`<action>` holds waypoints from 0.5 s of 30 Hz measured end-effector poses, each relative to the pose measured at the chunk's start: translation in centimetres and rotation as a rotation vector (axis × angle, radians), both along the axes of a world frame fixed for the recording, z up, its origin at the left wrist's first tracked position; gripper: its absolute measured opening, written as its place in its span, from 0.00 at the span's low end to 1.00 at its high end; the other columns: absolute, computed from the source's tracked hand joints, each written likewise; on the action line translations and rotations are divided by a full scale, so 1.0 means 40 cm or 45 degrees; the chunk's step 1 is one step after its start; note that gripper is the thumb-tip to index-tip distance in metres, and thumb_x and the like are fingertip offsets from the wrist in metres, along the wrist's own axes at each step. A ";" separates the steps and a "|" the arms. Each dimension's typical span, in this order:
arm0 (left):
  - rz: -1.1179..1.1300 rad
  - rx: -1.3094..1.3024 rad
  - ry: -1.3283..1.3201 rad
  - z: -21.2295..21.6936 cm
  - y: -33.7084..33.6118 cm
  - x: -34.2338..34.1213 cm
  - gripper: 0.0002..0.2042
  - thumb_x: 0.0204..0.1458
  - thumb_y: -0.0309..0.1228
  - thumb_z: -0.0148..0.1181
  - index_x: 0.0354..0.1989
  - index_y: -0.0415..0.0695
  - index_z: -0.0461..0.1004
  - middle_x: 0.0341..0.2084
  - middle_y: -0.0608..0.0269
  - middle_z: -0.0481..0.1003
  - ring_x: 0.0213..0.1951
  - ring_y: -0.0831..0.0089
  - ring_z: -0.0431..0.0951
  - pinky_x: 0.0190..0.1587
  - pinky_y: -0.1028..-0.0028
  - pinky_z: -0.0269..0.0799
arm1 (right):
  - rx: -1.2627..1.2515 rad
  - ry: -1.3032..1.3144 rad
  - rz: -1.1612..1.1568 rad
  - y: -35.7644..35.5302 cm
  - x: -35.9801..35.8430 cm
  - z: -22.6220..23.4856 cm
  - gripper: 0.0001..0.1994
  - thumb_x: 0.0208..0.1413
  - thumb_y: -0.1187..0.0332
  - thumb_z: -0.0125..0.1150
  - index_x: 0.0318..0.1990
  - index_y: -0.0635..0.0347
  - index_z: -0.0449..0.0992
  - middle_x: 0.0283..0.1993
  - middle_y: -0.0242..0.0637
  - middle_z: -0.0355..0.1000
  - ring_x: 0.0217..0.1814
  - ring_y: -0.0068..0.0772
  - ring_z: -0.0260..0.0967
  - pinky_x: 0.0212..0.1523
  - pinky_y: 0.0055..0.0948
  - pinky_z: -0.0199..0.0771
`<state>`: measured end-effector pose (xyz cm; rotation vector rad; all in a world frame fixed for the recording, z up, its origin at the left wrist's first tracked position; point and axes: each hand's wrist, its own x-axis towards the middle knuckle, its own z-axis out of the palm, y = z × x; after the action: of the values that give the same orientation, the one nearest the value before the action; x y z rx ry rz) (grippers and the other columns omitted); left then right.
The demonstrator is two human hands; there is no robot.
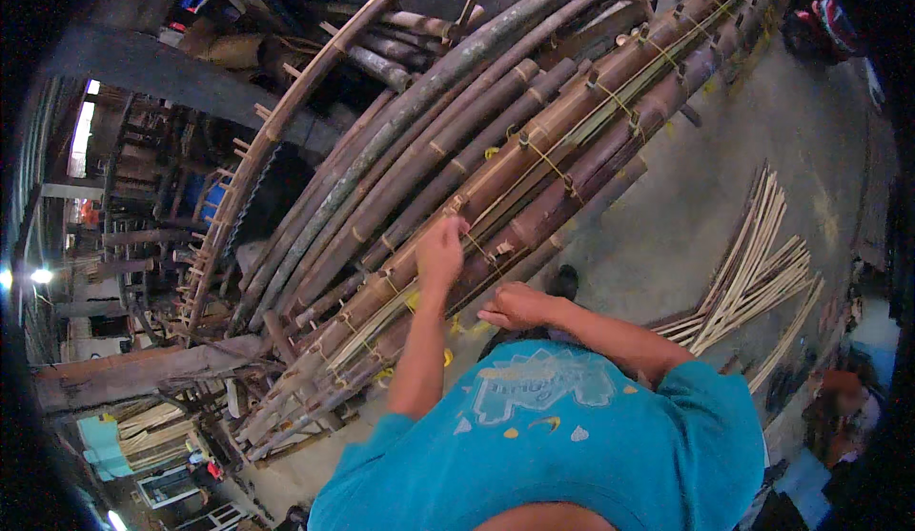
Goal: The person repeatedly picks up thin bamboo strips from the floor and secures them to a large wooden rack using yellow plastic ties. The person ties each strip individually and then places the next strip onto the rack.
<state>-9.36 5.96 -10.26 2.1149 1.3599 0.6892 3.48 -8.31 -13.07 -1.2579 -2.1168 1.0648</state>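
Note:
Two long brown bamboo poles run diagonally in front of me: a far pole (553, 121) and a near pole (524, 231). Thin split strips (596, 126) lie lengthwise between them. Yellowish cord (550, 157) crosses the poles at intervals, around short pegs. My left hand (440, 253) is closed, its fingertips at the far pole beside a peg. A length of cord runs from near these fingertips toward the near pole; whether they pinch it is unclear. My right hand (516, 307) forms a fist just on my side of the near pole; its contents are hidden.
More bamboo poles (400, 183) are stacked beyond, with a curved pegged pole (243, 178) at the left. Bundled slender sticks (753, 264) lie on the concrete floor (705, 173) to the right. A thick beam (152, 378) stands at lower left.

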 end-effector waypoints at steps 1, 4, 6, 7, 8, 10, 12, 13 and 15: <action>-0.036 -0.127 -0.157 0.054 0.040 0.017 0.13 0.59 0.37 0.43 0.37 0.54 0.77 0.29 0.58 0.78 0.31 0.60 0.77 0.38 0.64 0.63 | 0.075 0.146 -0.035 -0.013 -0.010 -0.003 0.14 0.55 0.59 0.54 0.24 0.58 0.74 0.19 0.47 0.68 0.25 0.56 0.67 0.34 0.46 0.70; 0.198 -0.265 -0.151 0.186 0.177 0.102 0.14 0.58 0.35 0.42 0.36 0.46 0.76 0.31 0.52 0.78 0.31 0.54 0.78 0.32 0.64 0.70 | 0.305 0.172 -0.121 -0.019 0.015 -0.026 0.12 0.51 0.60 0.56 0.22 0.57 0.73 0.17 0.45 0.67 0.23 0.51 0.67 0.33 0.43 0.70; 0.142 0.081 0.229 -0.022 0.260 0.042 0.15 0.58 0.36 0.42 0.35 0.41 0.75 0.32 0.48 0.77 0.33 0.49 0.77 0.37 0.59 0.70 | 0.421 -0.243 -0.042 -0.039 0.001 -0.090 0.10 0.47 0.62 0.58 0.21 0.56 0.72 0.17 0.45 0.67 0.24 0.46 0.68 0.34 0.41 0.70; 0.119 0.224 0.432 -0.121 0.274 0.003 0.16 0.59 0.36 0.41 0.35 0.39 0.74 0.32 0.46 0.77 0.34 0.47 0.76 0.40 0.57 0.71 | 0.395 -0.252 0.001 -0.053 -0.012 -0.082 0.09 0.46 0.62 0.58 0.21 0.56 0.72 0.18 0.44 0.68 0.25 0.45 0.69 0.35 0.39 0.70; 0.088 0.243 0.368 -0.146 0.281 0.013 0.16 0.58 0.37 0.42 0.35 0.38 0.74 0.33 0.45 0.76 0.35 0.45 0.76 0.40 0.55 0.70 | 0.365 -0.270 0.010 -0.059 -0.008 -0.060 0.08 0.45 0.63 0.59 0.21 0.56 0.72 0.19 0.43 0.69 0.26 0.44 0.70 0.36 0.38 0.69; 0.060 0.319 0.241 -0.149 0.307 0.017 0.17 0.58 0.38 0.42 0.34 0.37 0.73 0.33 0.41 0.75 0.36 0.42 0.74 0.42 0.52 0.68 | 0.381 -0.355 -0.022 -0.039 -0.005 -0.044 0.07 0.44 0.64 0.59 0.24 0.56 0.73 0.22 0.43 0.70 0.28 0.43 0.70 0.39 0.37 0.69; 0.053 -0.030 0.186 -0.140 0.335 -0.052 0.17 0.58 0.41 0.44 0.37 0.38 0.72 0.36 0.41 0.75 0.40 0.45 0.74 0.44 0.55 0.69 | 0.427 -0.460 -0.114 -0.028 -0.030 -0.033 0.07 0.42 0.66 0.60 0.28 0.57 0.73 0.27 0.44 0.71 0.32 0.43 0.70 0.41 0.37 0.68; 0.103 -0.192 0.131 -0.131 0.335 -0.124 0.18 0.59 0.41 0.44 0.38 0.37 0.72 0.36 0.40 0.75 0.40 0.45 0.74 0.44 0.56 0.69 | 0.484 -0.414 -0.192 -0.036 -0.067 -0.024 0.08 0.44 0.65 0.60 0.31 0.57 0.74 0.30 0.45 0.72 0.34 0.44 0.71 0.42 0.37 0.69; 0.095 -0.307 0.084 -0.006 0.251 -0.163 0.18 0.59 0.42 0.46 0.41 0.37 0.71 0.39 0.43 0.75 0.44 0.49 0.75 0.46 0.59 0.68 | 0.541 -0.334 -0.437 -0.058 -0.135 0.009 0.11 0.47 0.64 0.59 0.38 0.56 0.74 0.35 0.48 0.73 0.37 0.46 0.72 0.43 0.38 0.70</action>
<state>-15.86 16.00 -10.50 1.9191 1.4840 0.4620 -1.94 -10.62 -12.73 -1.5241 -2.0564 0.2974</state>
